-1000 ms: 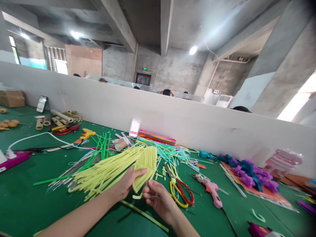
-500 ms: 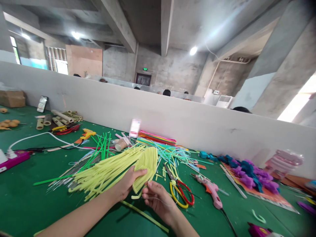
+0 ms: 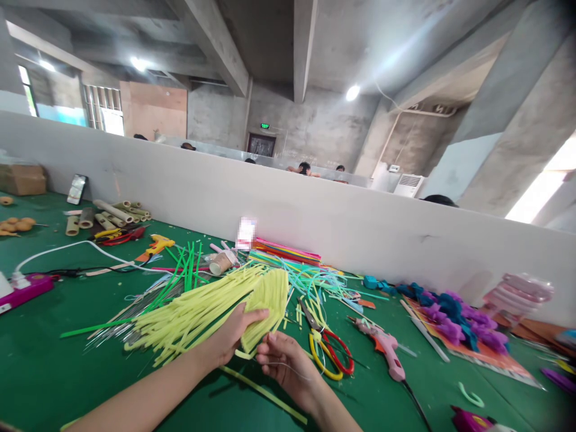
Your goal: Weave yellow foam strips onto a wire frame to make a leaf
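My left hand (image 3: 236, 332) is closed on a leaf-shaped piece (image 3: 269, 300) built from pale yellow pipe cleaners laid side by side, thumb on its face. At its lower tip, my right hand (image 3: 283, 360) has thumb and fingers pinched together on a thin wire (image 3: 288, 364), whose loose end curves across the palm. A short yellow stub (image 3: 243, 355) sticks out under the piece. Behind my left hand lies a heap of loose yellow pipe cleaners (image 3: 193, 300). One single yellow pipe cleaner (image 3: 270, 396) rests on the table below my hands.
Scissors (image 3: 330, 354) with red and yellow handles lie right of my right hand, beyond them a pink glue gun (image 3: 382, 348). Green pipe cleaners (image 3: 191, 267) and a yellow glue gun (image 3: 159, 243) are at back left. A white partition (image 3: 360, 228) bounds the green table (image 3: 180, 402).
My right hand has shifted very slightly left at the tip of the yellow piece. The short stub beneath it has turned a little. My left hand keeps its hold.
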The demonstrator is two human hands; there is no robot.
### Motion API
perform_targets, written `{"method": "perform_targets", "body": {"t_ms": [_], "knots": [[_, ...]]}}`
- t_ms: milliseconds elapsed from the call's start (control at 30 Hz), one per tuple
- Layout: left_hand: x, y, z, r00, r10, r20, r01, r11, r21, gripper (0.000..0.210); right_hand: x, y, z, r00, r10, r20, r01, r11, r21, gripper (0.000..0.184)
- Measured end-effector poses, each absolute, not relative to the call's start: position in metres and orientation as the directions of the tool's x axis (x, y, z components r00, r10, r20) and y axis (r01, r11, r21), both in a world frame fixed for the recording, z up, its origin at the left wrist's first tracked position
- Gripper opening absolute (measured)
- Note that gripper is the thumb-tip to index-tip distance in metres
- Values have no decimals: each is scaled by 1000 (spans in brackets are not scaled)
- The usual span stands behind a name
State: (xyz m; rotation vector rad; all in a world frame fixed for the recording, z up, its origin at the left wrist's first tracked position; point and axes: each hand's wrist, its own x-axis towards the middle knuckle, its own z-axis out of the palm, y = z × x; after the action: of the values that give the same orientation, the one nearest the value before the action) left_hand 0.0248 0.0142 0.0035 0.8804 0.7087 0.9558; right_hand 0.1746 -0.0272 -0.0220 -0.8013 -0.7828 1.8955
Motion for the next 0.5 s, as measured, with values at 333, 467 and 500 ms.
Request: {"method": "perform_targets", "body": {"t_ms": [333, 467, 500], "knots": [[27, 22, -9, 401, 913, -77, -376, 241, 895, 29, 175, -28, -24, -432, 886, -170, -497, -391, -775, 22], [27, 20, -6, 357, 930, -89, -387, 234, 892, 31, 175, -28, -25, -431, 886, -169, -507, -393, -767, 18], [26, 19, -4, 360, 928, -96, -383, 240, 892, 31, 175, -28, -26, -426, 889, -169, -509, -391, -767, 17]]}}
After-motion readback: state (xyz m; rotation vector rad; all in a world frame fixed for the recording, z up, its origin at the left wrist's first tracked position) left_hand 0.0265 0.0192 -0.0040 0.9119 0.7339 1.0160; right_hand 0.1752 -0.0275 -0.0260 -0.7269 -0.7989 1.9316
